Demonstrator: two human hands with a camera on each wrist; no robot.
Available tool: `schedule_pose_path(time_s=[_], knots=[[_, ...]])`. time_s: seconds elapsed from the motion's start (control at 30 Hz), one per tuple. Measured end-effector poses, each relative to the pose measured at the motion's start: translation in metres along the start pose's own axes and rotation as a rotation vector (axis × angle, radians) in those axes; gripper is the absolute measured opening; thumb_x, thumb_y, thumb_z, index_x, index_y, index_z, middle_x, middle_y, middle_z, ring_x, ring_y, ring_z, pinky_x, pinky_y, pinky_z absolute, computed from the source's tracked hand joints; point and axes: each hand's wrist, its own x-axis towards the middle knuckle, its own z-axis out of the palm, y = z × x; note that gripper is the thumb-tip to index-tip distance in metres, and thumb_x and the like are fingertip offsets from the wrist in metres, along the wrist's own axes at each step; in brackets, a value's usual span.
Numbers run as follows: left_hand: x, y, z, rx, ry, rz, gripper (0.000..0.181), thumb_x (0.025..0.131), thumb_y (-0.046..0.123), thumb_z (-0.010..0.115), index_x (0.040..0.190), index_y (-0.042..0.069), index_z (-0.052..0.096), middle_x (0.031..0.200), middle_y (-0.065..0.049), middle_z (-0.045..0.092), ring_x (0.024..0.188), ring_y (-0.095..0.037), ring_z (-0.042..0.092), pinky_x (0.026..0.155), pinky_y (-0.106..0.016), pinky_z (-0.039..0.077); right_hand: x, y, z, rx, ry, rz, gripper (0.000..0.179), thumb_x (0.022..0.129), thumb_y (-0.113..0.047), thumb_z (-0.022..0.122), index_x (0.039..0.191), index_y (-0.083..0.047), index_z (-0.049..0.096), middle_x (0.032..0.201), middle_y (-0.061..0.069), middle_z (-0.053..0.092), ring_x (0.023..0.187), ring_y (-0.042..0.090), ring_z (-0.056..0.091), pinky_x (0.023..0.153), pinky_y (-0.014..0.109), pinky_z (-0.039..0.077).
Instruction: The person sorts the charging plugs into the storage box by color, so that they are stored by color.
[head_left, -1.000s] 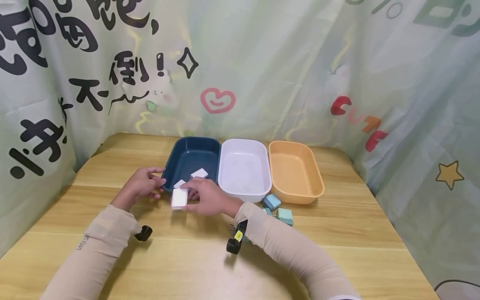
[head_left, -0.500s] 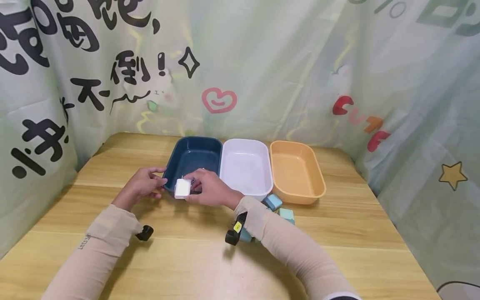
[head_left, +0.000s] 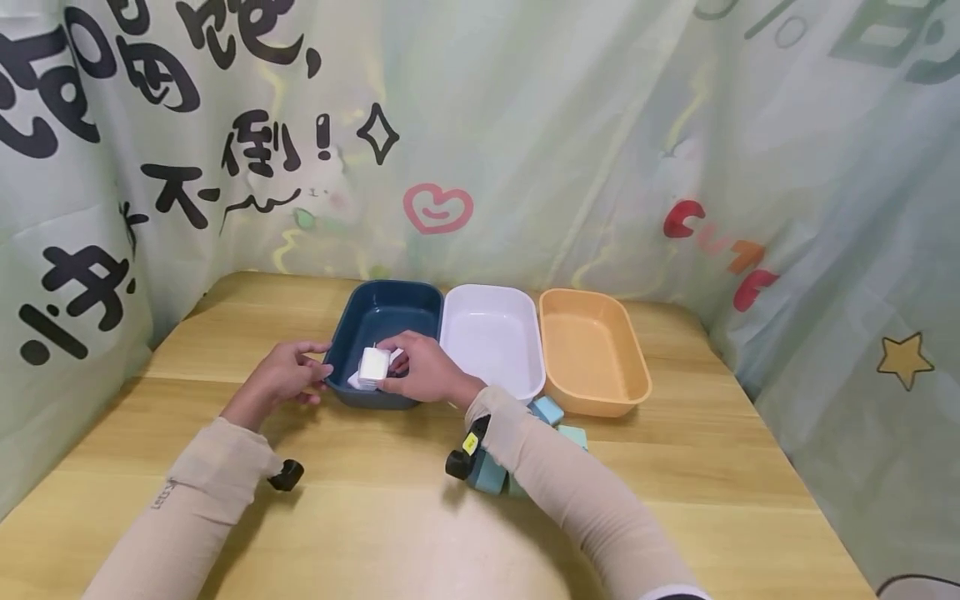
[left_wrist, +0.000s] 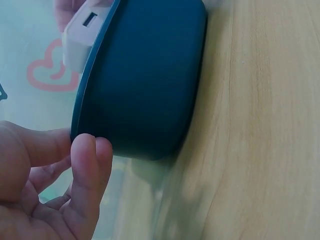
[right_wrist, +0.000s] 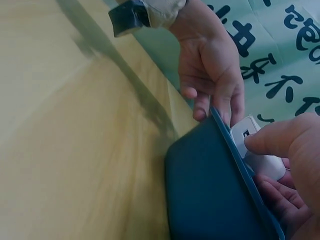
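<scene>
My right hand [head_left: 429, 367] holds a white USB charger [head_left: 374, 364] between thumb and fingers, over the near part of the dark blue tray [head_left: 390, 293]. The charger's USB port shows in the left wrist view, where the white charger [left_wrist: 82, 32] stands at the tray's rim. Another white piece [head_left: 355, 381] is partly visible in the tray below it. With thumb and fingertips my left hand [head_left: 288, 372] pinches the tray's left rim; the left wrist view shows those fingers [left_wrist: 85, 160] against the blue wall.
To the right of the blue tray stand a white tray [head_left: 491, 333] and an orange tray [head_left: 595, 350], side by side. Several small blue and green blocks [head_left: 491, 473] lie on the wooden table [head_left: 360, 517], partly under the right forearm. A printed curtain [head_left: 540, 150] hangs behind.
My right hand has carried the white charger from in front of the blue tray up and slightly right, over its near part. The left hand keeps its place at the rim.
</scene>
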Motion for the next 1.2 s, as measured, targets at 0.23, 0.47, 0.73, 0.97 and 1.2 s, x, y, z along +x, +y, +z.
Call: schedule_pose_path(time_s=[0.23, 0.47, 0.73, 0.97, 1.2], knots=[[-0.001, -0.003, 0.0, -0.007, -0.001, -0.021, 0.057, 0.098, 0.007, 0.057, 0.15, 0.004, 0.033, 0.113, -0.022, 0.052, 0.087, -0.031, 0.06, 0.065, -0.034, 0.057, 0.007, 0.007, -0.003, -0.004, 0.006, 0.05, 0.05, 0.081, -0.015, 0.08, 0.124, 0.001, 0.06, 0.111, 0.01, 0.057, 0.083, 0.01, 0.062, 0.075, 0.014, 0.05], [0.0, -0.002, -0.001, -0.002, 0.004, -0.012, 0.057, 0.097, 0.005, 0.057, 0.15, 0.002, 0.033, 0.11, -0.022, 0.054, 0.086, -0.031, 0.062, 0.064, -0.034, 0.057, 0.014, 0.012, -0.009, -0.041, 0.019, 0.059, 0.05, 0.081, -0.015, 0.079, 0.124, 0.002, 0.06, 0.113, 0.011, 0.057, 0.083, 0.011, 0.063, 0.074, 0.013, 0.05], [-0.002, -0.002, 0.0, -0.014, -0.012, 0.018, 0.058, 0.097, 0.004, 0.057, 0.149, 0.0, 0.033, 0.108, -0.022, 0.056, 0.079, -0.027, 0.062, 0.061, -0.033, 0.057, 0.02, 0.018, -0.01, -0.046, 0.034, 0.081, 0.051, 0.081, -0.014, 0.079, 0.125, 0.002, 0.059, 0.112, 0.012, 0.058, 0.085, 0.014, 0.065, 0.074, 0.015, 0.051], [-0.004, -0.001, 0.001, -0.027, -0.013, 0.029, 0.058, 0.097, 0.003, 0.057, 0.148, -0.002, 0.033, 0.105, -0.021, 0.055, 0.078, -0.026, 0.062, 0.06, -0.033, 0.056, 0.026, 0.022, -0.009, -0.039, 0.045, 0.087, 0.05, 0.081, -0.013, 0.079, 0.124, 0.003, 0.059, 0.115, 0.014, 0.057, 0.084, 0.014, 0.065, 0.072, 0.015, 0.051], [-0.003, -0.001, 0.001, -0.018, 0.004, 0.006, 0.057, 0.097, 0.003, 0.057, 0.149, 0.001, 0.034, 0.104, -0.02, 0.055, 0.079, -0.028, 0.061, 0.059, -0.033, 0.056, 0.031, 0.025, -0.01, -0.04, 0.05, 0.083, 0.051, 0.081, -0.013, 0.079, 0.125, 0.003, 0.059, 0.114, 0.015, 0.057, 0.085, 0.015, 0.066, 0.071, 0.016, 0.052]])
